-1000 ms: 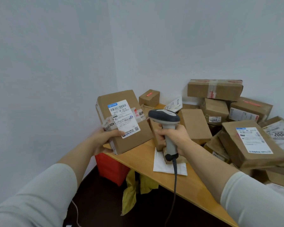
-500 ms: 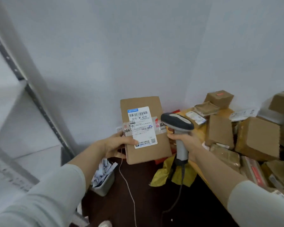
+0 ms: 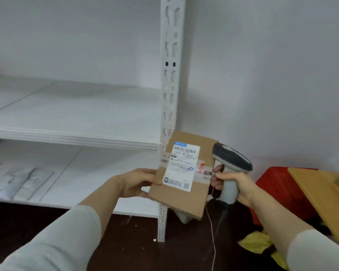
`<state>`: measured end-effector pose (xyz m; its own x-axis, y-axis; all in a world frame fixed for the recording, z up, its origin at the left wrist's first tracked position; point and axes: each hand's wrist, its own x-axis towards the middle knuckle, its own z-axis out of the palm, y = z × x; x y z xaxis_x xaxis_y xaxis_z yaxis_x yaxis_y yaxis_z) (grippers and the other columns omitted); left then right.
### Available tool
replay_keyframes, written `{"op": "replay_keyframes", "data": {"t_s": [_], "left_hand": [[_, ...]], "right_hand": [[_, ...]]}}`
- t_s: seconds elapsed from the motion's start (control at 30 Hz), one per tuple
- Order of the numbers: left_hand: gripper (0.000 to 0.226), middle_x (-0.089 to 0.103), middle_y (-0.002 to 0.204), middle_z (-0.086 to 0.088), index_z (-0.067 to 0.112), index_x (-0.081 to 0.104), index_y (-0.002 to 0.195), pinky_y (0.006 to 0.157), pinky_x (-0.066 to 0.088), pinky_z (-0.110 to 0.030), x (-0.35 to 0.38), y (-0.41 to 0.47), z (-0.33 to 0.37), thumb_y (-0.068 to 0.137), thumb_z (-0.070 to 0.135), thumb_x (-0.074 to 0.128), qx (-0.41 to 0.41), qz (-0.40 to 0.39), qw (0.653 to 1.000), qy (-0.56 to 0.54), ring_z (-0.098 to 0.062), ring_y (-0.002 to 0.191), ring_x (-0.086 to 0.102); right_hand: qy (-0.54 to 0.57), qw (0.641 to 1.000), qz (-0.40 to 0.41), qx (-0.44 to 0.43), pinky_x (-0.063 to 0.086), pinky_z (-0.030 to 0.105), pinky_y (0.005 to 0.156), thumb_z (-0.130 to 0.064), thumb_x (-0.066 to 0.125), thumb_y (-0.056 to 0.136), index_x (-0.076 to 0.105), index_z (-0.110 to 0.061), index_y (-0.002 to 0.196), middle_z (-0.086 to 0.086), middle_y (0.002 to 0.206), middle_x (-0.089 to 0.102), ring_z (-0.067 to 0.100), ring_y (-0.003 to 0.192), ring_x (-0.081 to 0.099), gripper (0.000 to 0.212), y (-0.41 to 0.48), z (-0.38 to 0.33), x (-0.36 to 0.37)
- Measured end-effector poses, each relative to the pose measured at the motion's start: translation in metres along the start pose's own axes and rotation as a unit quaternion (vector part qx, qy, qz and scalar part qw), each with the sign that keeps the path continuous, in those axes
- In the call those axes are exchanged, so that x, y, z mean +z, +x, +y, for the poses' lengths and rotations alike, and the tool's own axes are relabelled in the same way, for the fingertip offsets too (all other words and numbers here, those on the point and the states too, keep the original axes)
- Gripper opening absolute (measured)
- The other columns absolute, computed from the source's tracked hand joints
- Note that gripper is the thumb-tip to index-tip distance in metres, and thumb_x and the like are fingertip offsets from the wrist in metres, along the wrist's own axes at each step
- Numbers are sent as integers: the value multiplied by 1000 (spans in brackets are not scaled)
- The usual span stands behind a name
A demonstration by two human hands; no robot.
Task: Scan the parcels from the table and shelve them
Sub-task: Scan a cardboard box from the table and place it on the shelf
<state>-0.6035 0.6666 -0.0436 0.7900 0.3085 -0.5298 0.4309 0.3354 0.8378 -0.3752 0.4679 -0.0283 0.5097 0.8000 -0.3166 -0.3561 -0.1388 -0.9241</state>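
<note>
The parcel (image 3: 184, 200) is seen in plain brown cardboard, crossed by a clear tape band (image 3: 202, 170) printed in red and black. Its label (image 3: 181, 165) is white, topped with a blue tab and marked with black barcodes. The scanner (image 3: 230, 169) is coloured dark grey at the head and pale grey on the handle. The shelf (image 3: 72, 135) and its slotted post (image 3: 171, 85) are painted white. A red crate (image 3: 276, 184), a yellow bag (image 3: 256, 244) and a dark brown floor (image 3: 135, 247) are shown by the honey-toned table (image 3: 311, 184).
</note>
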Motion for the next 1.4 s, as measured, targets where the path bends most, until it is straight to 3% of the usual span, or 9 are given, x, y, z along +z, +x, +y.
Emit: {"op": "replay_keyframes", "data": {"t_s": [0.13, 0.3, 0.4, 0.57, 0.7, 0.83, 0.97, 1.23, 1.4], "left_hand": [[51, 63, 93, -3, 12, 62, 121, 88, 55, -36, -46, -38, -7, 71, 21, 70, 47, -12, 995, -92, -18, 99, 59], [43, 60, 102, -2, 19, 66, 119, 75, 55, -33, -26, -22, 2, 78, 32, 67, 33, -1, 999, -14, -16, 96, 58], [39, 63, 101, -4, 17, 62, 116, 77, 54, -37, -33, -30, -18, 81, 34, 63, 7, 5, 999, -50, -20, 93, 60], [51, 66, 120, -16, 9, 62, 120, 95, 49, -43, -66, -51, -37, 71, 23, 66, 34, -48, 979, -194, -30, 98, 67], [61, 67, 118, -17, 6, 61, 124, 87, 54, -41, -111, -87, -49, 66, 24, 70, 52, 34, 969, -238, -31, 94, 68], [61, 66, 119, -16, 7, 62, 123, 95, 50, -44, -151, -137, -47, 65, 23, 71, 74, 138, 957, -245, -32, 103, 64], [46, 71, 108, -14, 9, 69, 107, 75, 56, -34, -194, -185, -46, 64, 23, 64, 104, 199, 941, -254, -28, 85, 70], [54, 70, 112, -12, 11, 67, 115, 79, 54, -33, -316, -279, -40, 63, 25, 66, 129, 298, 919, -224, -27, 89, 68], [39, 72, 108, -12, 8, 67, 114, 83, 54, -35, -412, -337, -43, 78, 22, 61, 130, 366, 899, -204, -26, 91, 68]], "right_hand": [[153, 986, 59, -25, 51, 19, 45, 4, 48, 84, 56, -8, 78, 4, 54, 61, 12, 45, 59, 16, -9, 29, 49], [117, 985, 106, -72, 52, 20, 45, 8, 49, 84, 58, -6, 79, 6, 57, 62, 12, 44, 58, 17, -31, 17, 77], [46, 996, 59, -51, 52, 21, 46, 5, 56, 74, 59, -5, 80, 9, 59, 62, 14, 47, 59, 12, -43, 7, 98], [1, 999, -27, -18, 51, 22, 46, 0, 59, 64, 61, -3, 83, 11, 60, 63, 17, 49, 60, 18, -45, 9, 156], [-23, 995, -94, -32, 52, 24, 48, 6, 69, 57, 62, 0, 83, 14, 62, 64, 19, 50, 62, 27, -28, 9, 211], [-42, 985, -163, -36, 54, 25, 52, 4, 71, 57, 65, -2, 82, 13, 64, 66, 19, 52, 62, 27, -9, 2, 270], [-20, 979, -201, -34, 56, 29, 55, -1, 67, 61, 66, -1, 82, 15, 67, 65, 21, 55, 62, 21, 10, -1, 331], [-4, 961, -275, -27, 55, 26, 52, 6, 61, 72, 63, -4, 78, 11, 61, 63, 17, 50, 60, 12, 36, 1, 490], [7, 958, -287, -20, 56, 25, 55, 5, 64, 69, 64, -5, 77, 11, 67, 64, 19, 55, 60, 13, 64, 19, 606]]}}
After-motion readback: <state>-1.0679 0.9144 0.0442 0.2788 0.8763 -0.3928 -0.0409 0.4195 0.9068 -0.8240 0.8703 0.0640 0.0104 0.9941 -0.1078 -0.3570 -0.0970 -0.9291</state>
